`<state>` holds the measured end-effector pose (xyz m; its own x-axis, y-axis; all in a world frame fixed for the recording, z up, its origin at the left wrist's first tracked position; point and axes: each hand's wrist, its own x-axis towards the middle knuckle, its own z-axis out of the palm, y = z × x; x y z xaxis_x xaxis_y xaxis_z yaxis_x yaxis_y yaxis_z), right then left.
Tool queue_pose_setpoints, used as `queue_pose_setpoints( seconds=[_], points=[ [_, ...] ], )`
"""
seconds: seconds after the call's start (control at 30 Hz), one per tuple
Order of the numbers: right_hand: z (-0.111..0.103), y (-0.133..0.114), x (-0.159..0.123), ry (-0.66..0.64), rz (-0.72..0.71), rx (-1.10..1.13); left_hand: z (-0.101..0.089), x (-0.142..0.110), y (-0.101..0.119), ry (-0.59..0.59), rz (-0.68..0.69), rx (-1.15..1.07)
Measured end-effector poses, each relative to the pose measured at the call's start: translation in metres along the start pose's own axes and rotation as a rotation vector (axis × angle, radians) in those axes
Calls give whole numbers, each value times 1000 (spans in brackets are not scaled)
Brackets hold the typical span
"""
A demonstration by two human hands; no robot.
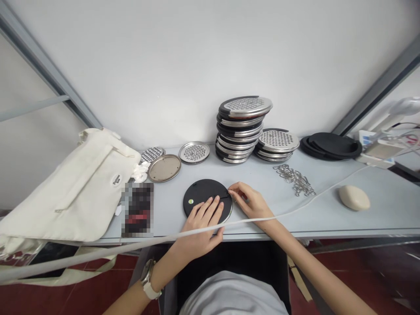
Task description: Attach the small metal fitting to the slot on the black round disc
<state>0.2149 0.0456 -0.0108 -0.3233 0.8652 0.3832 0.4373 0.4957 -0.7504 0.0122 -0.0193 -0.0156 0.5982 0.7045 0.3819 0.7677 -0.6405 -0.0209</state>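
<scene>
A round black disc (pixel 201 192) with a small green and white sticker lies on the table in front of me. My left hand (pixel 206 221) rests across its near part, fingers stretched out flat. At the disc's right edge, my right hand (pixel 247 199) is closed in a pinch, thumb and index fingertips together. Whatever is between those fingertips is too small to make out. Right of that hand lies a loose pile of small metal clips (pixel 295 179). Behind the disc stands a tall stack of round graters (pixel 241 131) with black rims.
A shorter grater stack (pixel 278 142) and black round covers (pixel 331 145) are at the back right. Loose grater plates (pixel 194 152) and a bag (pixel 75 188) lie left. A pale rounded object (pixel 354 197) sits right. A white cable (pixel 183 233) crosses the view before my arms.
</scene>
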Motion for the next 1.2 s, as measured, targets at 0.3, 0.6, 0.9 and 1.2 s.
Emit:
queue_pose_setpoints(
  seconds=[0.3, 0.6, 0.9, 1.2],
  points=[
    [6, 4, 2, 42, -24, -43, 1, 0, 0, -3, 8, -8],
    [11, 4, 6, 60, -122, -160, 0, 0, 0, 12, 11, -4],
    [7, 2, 2, 20, -74, -92, 1, 0, 0, 13, 8, 6],
    [0, -1, -2, -57, -74, -21, 0, 0, 0, 19, 8, 4]
  ],
)
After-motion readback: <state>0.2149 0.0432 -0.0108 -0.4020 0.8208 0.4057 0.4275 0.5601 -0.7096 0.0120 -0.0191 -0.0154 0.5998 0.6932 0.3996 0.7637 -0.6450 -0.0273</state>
